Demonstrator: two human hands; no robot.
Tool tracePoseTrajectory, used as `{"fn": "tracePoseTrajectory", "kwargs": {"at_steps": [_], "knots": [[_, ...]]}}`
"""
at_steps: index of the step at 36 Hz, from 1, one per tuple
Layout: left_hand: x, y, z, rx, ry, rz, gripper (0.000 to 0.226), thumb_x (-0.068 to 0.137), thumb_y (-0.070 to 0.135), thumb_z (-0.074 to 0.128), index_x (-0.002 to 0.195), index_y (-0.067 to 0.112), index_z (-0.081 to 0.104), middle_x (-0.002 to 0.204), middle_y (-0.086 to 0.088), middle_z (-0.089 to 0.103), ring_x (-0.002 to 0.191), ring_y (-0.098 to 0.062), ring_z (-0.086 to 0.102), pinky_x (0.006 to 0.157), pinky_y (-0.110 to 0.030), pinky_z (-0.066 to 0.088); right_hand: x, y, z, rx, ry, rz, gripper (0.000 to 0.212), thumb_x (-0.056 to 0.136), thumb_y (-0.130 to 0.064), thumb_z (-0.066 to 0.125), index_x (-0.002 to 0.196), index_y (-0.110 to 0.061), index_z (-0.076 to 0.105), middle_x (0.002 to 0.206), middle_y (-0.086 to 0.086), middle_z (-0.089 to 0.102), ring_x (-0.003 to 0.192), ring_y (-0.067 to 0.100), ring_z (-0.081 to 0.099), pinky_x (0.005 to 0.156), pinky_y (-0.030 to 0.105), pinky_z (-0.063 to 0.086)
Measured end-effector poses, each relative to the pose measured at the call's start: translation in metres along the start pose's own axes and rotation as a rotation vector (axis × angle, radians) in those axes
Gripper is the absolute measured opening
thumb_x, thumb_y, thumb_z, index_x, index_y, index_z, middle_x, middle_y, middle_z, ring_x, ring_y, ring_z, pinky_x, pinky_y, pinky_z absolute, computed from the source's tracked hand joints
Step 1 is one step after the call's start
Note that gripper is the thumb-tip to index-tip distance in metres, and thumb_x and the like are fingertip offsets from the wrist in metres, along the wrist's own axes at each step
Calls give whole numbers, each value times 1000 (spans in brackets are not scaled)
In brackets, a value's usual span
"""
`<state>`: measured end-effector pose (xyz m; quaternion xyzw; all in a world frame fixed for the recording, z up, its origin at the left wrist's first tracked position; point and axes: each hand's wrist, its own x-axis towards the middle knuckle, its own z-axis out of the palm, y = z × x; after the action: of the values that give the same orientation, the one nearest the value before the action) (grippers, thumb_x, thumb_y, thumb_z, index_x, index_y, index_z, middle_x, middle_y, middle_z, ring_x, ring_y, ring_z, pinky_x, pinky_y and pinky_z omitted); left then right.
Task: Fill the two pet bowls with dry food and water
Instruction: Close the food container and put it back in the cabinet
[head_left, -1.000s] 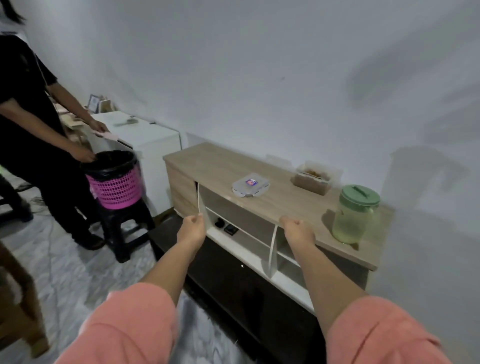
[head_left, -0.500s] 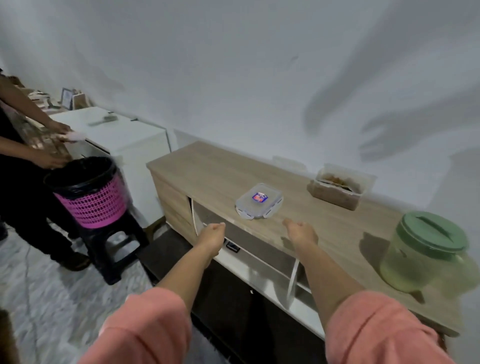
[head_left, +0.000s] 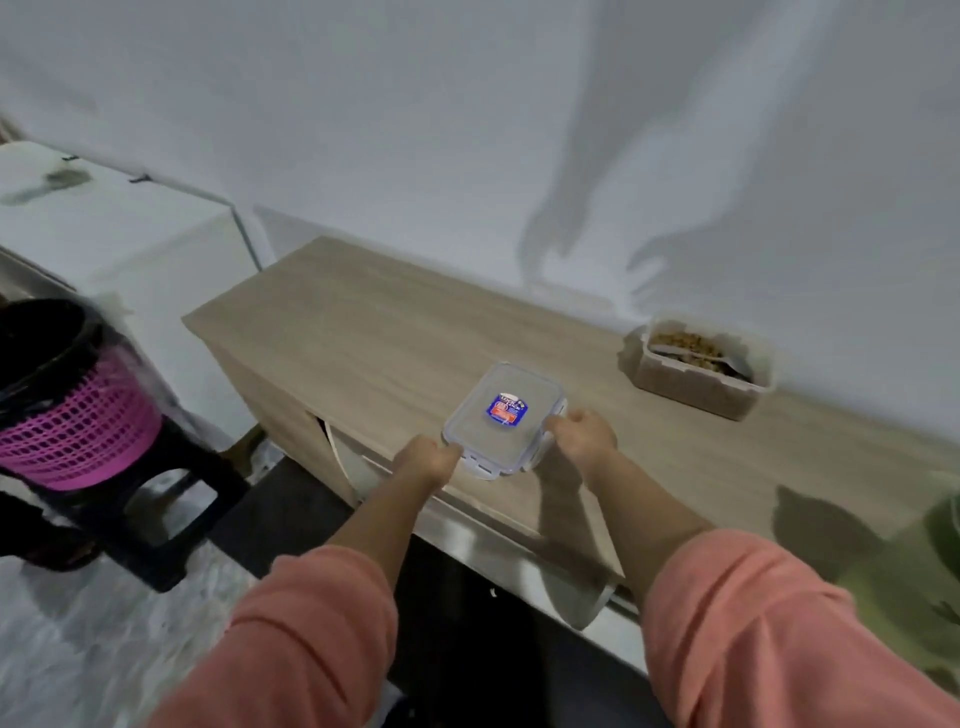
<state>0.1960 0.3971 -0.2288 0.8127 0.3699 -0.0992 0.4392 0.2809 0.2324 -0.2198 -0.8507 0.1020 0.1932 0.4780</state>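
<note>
Status: early. Left hand (head_left: 427, 457) and right hand (head_left: 583, 432), each grip curled against opposite edges of the clear lid (head_left: 503, 419) on the desk (head_left: 363, 332). Open dry food tub (head_left: 698, 362) near wall. No bowls visible; nothing filled.

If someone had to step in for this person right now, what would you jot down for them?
Left hand: at the near-left corner of the clear lid, touching it; grip not clearly closed.
Right hand: at the lid's right edge, same.
The lid lies flat on the wooden cabinet, near the front edge.
The open food container, holding brown dry food, stands at the back by the wall.
A green-tinted jug is only partly in view at the far right.
No pet bowls in view.
Done: container opened. Left: find the bowls, then fill them with food and water.
</note>
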Motion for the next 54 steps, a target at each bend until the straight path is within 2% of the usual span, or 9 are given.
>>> {"fn": "tracePoseTrajectory", "kwargs": {"at_steps": [12, 17, 20, 24, 28, 33, 39, 48, 54], "knots": [[105, 24, -22, 78, -253, -37, 44, 85, 28, 69, 109, -8, 63, 103, -18, 66, 93, -27, 65, 83, -30, 54, 55, -26, 36, 107, 120, 120, 65, 87, -24, 62, 146, -12, 34, 145, 10, 45, 131, 28, 45, 111, 38, 36], [152, 19, -24, 56, -422, 3, 30, 73, 32, 74, 76, 4, 63, 93, -20, 72, 89, -31, 71, 89, -46, 56, 65, -30, 46, 200, 248, 195, 64, 89, -26, 61, 145, -8, 35, 147, 12, 43, 134, 29, 42, 109, 35, 34], [201, 8, -10, 29, -417, 38, 61, 46, 49, 69, 84, 1, 67, 99, -25, 70, 92, -36, 70, 84, -52, 57, 62, -25, 45, 215, 335, 249, 53, 88, -26, 60, 136, -4, 48, 133, 14, 55, 127, 30, 49, 101, 31, 39], [165, 57, -34, -135, -440, 53, 29, 56, 38, 62, 80, 21, 64, 105, -9, 69, 98, -29, 67, 85, -51, 56, 53, -13, 38, 288, 361, 261, 33, 70, -30, 64, 95, -9, 67, 85, 12, 61, 83, 29, 60, 71, 37, 47], [124, 104, -33, -224, -625, 131, 27, 87, 13, 53, 103, 35, 53, 100, 3, 62, 90, -27, 62, 81, -55, 55, 42, -3, 13, 520, 459, 278, 18, 82, -15, 66, 97, -8, 58, 78, 13, 58, 60, 23, 53, 50, 27, 43], [116, 127, -9, -301, -760, 207, 70, 89, -7, 51, 140, 37, 35, 125, -1, 53, 104, -31, 60, 73, -49, 55, 28, 5, -23, 652, 537, 238, 26, 87, -15, 64, 108, -7, 51, 98, 17, 58, 80, 27, 56, 64, 34, 48], [93, 162, 36, -285, -611, 356, 39, 88, 7, 65, 125, 2, 52, 124, -15, 61, 94, -25, 59, 71, -37, 52, 21, 16, -76, 729, 663, 202, 30, 88, -12, 63, 107, -14, 41, 106, 14, 55, 74, 24, 55, 55, 26, 45], [70, 219, 83, -181, -368, 443, 48, 87, 26, 67, 128, 3, 57, 130, -10, 61, 117, -27, 59, 100, -32, 44, 57, 21, -140, 616, 767, 198, 29, 83, -21, 69, 98, -15, 45, 87, 6, 53, 73, 19, 47, 74, 34, 42], [73, 245, 112, -105, -258, 444, 40, 91, 25, 59, 127, 6, 59, 130, -13, 61, 119, -30, 57, 94, -29, 43, 94, 30, -171, 575, 730, 185, 24, 83, -22, 69, 81, -17, 45, 76, -1, 48, 61, 12, 42, 51, 24, 33]]}}
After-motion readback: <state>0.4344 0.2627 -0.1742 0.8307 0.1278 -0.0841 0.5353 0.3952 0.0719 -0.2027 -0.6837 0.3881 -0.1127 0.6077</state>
